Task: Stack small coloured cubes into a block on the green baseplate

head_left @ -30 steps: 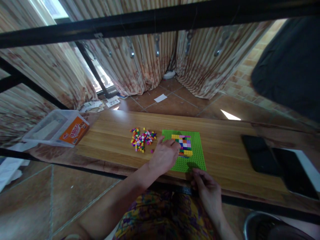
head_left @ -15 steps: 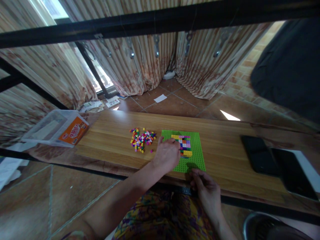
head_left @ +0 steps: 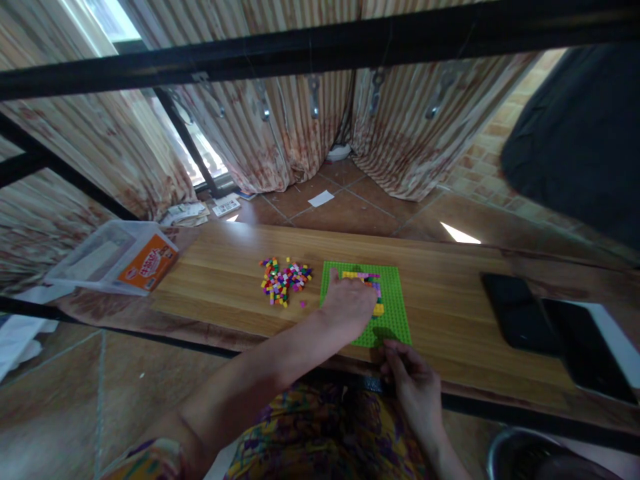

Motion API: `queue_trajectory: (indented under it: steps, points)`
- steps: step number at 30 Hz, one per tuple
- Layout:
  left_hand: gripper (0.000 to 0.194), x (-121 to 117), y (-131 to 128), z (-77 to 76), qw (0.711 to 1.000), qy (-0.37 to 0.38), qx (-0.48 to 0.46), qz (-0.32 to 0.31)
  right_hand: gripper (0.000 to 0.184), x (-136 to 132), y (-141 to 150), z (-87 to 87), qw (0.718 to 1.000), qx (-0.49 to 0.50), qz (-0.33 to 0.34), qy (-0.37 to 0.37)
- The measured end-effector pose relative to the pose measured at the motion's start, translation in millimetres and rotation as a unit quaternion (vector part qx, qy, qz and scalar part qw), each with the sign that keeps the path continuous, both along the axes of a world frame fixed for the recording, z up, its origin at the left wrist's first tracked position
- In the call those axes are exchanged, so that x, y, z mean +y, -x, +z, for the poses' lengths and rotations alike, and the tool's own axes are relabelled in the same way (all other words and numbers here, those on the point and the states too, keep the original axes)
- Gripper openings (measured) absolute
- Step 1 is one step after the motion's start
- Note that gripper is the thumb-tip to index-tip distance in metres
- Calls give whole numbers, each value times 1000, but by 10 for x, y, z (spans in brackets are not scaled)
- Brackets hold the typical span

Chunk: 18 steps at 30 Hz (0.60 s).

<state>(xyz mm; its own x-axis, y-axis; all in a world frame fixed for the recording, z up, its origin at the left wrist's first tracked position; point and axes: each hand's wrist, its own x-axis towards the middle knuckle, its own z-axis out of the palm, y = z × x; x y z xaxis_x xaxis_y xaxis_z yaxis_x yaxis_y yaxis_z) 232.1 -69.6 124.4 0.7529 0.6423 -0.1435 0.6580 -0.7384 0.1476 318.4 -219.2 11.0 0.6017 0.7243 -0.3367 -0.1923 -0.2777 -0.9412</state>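
My left hand (head_left: 351, 305) is over the green studded baseplate (head_left: 393, 293), palm down, one finger lifted and the others curled. It covers much of a block of small toy bricks (head_left: 379, 309) in yellow, purple, pink and other colours on the plate. Whatever its curled fingertips hold is hidden under the hand. At the plate's front edge, my right hand (head_left: 413, 373) has its fingers bent together; I cannot make out what is between them. A heap of loose toy bricks (head_left: 284, 280) lies on the wooden board to the left, a single magenta brick (head_left: 303, 304) apart from it.
A clear plastic box (head_left: 107, 257) with an orange label stands at the board's left end. Two dark phone-like slabs (head_left: 517, 312) lie at the right, one partly over a white sheet (head_left: 613, 333). A black metal bar (head_left: 320, 53) crosses above the far side.
My left hand has shifted a little to the right over the brick block and now hides more of it. My right hand stays at the plate's front edge.
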Motion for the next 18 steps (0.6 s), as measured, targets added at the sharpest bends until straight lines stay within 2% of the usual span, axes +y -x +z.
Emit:
queue_trajectory:
  steps: [9, 11, 18]
  points:
    - [7, 91, 75, -111, 997, 34, -53, 52, 47, -4, -2, -5, 1000, -9, 3, 5]
    - [8, 106, 106, -130, 996, 46, -54, 60, 48, -5, -3, -5, 1000, -10, 7, 3]
    - [3, 194, 106, -66, 992, 84, -55, 80, 48, -20, -12, -26, 999, -31, 7, 19]
